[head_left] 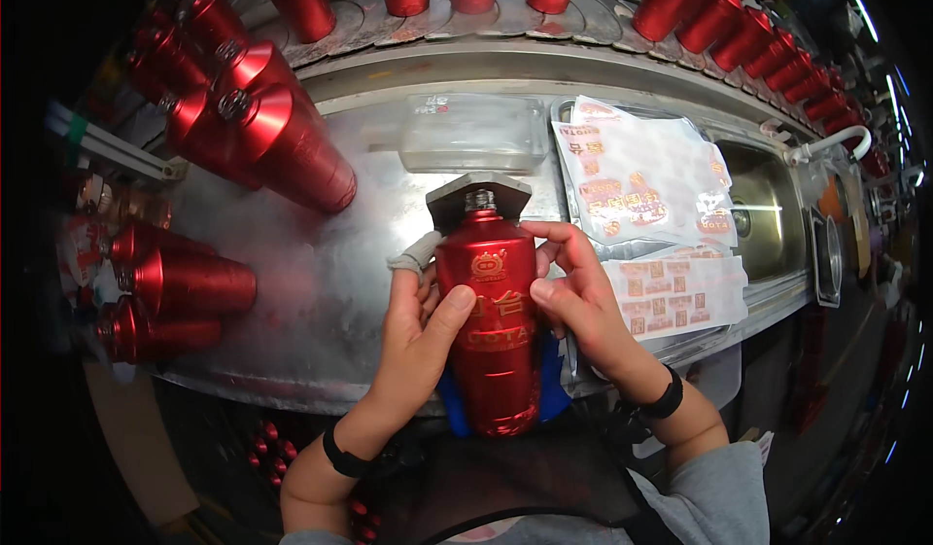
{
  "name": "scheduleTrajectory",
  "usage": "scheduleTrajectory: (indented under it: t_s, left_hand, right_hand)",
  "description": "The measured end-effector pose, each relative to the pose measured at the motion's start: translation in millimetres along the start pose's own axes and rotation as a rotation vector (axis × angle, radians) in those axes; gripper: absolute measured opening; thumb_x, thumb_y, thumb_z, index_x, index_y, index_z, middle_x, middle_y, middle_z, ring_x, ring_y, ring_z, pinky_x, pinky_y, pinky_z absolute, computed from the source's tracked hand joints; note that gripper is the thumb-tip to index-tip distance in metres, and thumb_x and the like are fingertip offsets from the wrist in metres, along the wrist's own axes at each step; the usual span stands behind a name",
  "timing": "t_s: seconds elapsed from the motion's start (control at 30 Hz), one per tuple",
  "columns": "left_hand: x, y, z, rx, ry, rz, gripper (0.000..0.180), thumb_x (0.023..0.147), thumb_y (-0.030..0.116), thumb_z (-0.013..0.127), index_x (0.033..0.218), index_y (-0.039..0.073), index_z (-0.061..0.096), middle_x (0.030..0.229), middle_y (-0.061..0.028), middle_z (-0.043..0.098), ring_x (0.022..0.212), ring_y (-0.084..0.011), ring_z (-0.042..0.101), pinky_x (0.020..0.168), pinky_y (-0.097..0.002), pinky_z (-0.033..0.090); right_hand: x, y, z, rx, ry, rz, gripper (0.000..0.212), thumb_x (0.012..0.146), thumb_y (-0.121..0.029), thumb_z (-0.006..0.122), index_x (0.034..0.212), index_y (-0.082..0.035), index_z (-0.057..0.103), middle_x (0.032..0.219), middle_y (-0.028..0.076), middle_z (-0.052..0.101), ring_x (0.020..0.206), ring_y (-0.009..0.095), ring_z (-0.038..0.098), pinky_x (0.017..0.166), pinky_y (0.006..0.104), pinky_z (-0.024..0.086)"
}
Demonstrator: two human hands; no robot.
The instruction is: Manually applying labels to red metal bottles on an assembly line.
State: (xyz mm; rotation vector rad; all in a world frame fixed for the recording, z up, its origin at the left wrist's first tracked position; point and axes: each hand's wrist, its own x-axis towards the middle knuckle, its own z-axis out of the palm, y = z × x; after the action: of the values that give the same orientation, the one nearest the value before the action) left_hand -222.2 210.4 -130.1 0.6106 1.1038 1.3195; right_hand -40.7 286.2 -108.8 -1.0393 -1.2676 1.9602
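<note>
A glossy red bottle (494,370) with gold lettering and a bare threaded neck lies in front of me, its neck pointing away. My left hand (413,321) is closed on its left side, thumb pressed on the front; one fingertip wears a whitish wrap (416,252). From the other side my right hand (583,297) grips it, thumb near the lettering and index finger by the shoulder. Behind the neck sits a dark angular metal piece (447,203). Something blue (554,380) shows beneath the bottle.
Transfer sheets (641,171) with gold print lie on a tray at right, beside a metal sink (758,210). A clear rectangular container (473,137) stands behind. Red bottles (292,146) crowd the metal worktop (340,253) at left; others stand along a conveyor (418,35).
</note>
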Motion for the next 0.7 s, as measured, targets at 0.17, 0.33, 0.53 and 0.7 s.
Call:
scheduleTrajectory:
  t_s: [0.17,0.33,0.53,0.7]
  left_hand:
    - [-0.4,12.5,18.6,0.064,0.008,0.044,0.071,0.096,0.016,0.065,0.15,0.0,0.022,0.138,-0.0193,0.049,0.124,-0.0218,0.053,0.104,-0.0347,0.043]
    - [-2.0,11.3,26.0,0.175,0.091,0.051,0.077,0.091,0.015,0.071,0.148,-0.003,0.022,0.128,-0.0207,0.057,0.115,-0.0218,0.06,0.097,-0.0339,0.048]
    - [-2.5,14.0,26.4,0.224,0.074,0.049,0.077,0.09,0.014,0.071,0.148,-0.003,0.023,0.126,-0.0202,0.058,0.114,-0.0214,0.06,0.096,-0.0335,0.049]
    - [-3.7,10.8,17.9,0.14,0.031,0.035,0.077,0.092,0.012,0.069,0.15,-0.002,0.019,0.133,-0.0224,0.054,0.119,-0.0222,0.057,0.099,-0.0345,0.047]
  right_hand:
    - [-3.1,6.5,-12.5,0.006,-0.018,0.001,0.045,0.098,-0.013,0.056,0.141,-0.011,0.045,0.097,-0.004,0.043,0.065,-0.001,0.041,0.055,0.0157,0.033]
    - [-4.7,9.0,-6.5,-0.02,0.035,-0.016,0.047,0.098,-0.018,0.06,0.141,-0.011,0.044,0.095,-0.004,0.041,0.062,-0.001,0.039,0.055,0.0154,0.033]
    - [-6.9,18.8,-5.1,-0.121,0.025,-0.093,0.058,0.094,-0.016,0.067,0.145,-0.011,0.039,0.098,-0.003,0.039,0.061,-0.001,0.038,0.057,0.0148,0.034]
    - [-6.6,14.4,-7.4,-0.072,-0.012,-0.068,0.061,0.095,-0.014,0.065,0.148,-0.011,0.036,0.1,-0.002,0.039,0.067,-0.002,0.043,0.063,0.0142,0.037]
